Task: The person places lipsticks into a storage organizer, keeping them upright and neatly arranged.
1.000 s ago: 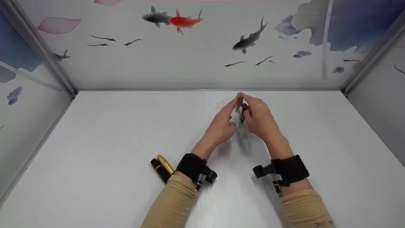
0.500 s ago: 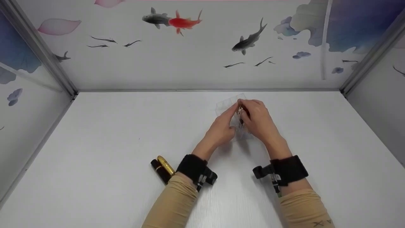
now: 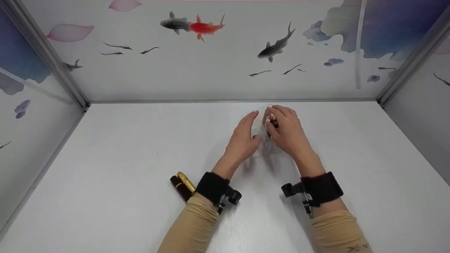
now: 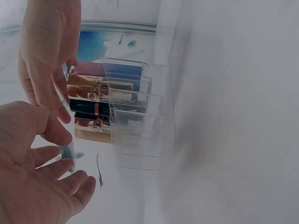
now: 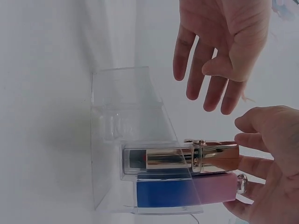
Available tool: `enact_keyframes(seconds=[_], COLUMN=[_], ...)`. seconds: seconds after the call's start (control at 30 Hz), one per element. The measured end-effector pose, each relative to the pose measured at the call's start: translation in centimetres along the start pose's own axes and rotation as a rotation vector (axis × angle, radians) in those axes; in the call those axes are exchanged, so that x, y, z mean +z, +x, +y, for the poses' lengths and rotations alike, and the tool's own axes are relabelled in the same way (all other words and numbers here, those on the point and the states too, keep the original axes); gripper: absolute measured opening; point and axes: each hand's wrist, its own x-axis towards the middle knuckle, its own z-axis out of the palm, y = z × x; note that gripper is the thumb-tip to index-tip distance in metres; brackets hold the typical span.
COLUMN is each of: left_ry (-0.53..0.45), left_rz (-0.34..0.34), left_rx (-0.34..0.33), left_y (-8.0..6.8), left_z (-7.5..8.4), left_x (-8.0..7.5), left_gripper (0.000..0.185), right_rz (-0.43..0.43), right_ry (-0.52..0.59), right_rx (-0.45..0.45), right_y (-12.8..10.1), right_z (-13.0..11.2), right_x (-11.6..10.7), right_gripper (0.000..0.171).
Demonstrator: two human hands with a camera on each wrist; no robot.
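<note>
A clear plastic lipstick holder (image 5: 121,88) stands on the table between my hands. Gold lipsticks (image 4: 81,87), a black one with a gold band (image 4: 84,107) and a pink-to-blue one (image 5: 187,191) sit in its slots, tops sticking out. My right hand (image 3: 290,131) is at the lipstick tops, its fingers loosely bent and touching the ends of the gold and pink-to-blue ones. The thumb stands off them in the right wrist view. My left hand (image 3: 242,137) hovers at the holder's left side, fingers apart and holding nothing.
A black tube (image 3: 180,188) and a gold tube (image 3: 186,181) lie side by side on the white table (image 3: 105,158), by my left forearm. A back wall (image 3: 218,77) printed with fish rises behind the table, with side walls at left and right.
My left fingertips have drawn away from my right fingers, so a gap has opened between the hands. The right hand stays at the lipstick tops, having shifted only slightly.
</note>
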Motion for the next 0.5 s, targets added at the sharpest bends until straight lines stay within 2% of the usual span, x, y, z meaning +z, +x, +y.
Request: enact_keyframes(seconds=[0.27, 0.5], left_ry=[0.084, 0.172], left_rz=[0.099, 0.132], left_rx=[0.039, 0.031], left_y=[-2.0, -3.6], left_z=[0.9, 1.3], left_x=[-1.5, -3.4], left_gripper=[0.056, 0.048], right_rz=[0.051, 0.037], right_ry=[0.033, 0.086], right_rx=[-0.039, -0.019], right_y=[-0.5, -1.3], right_z=[-2.9, -5.2], right_x=[-0.4, -0.3], right_gripper=[0.036, 0.032])
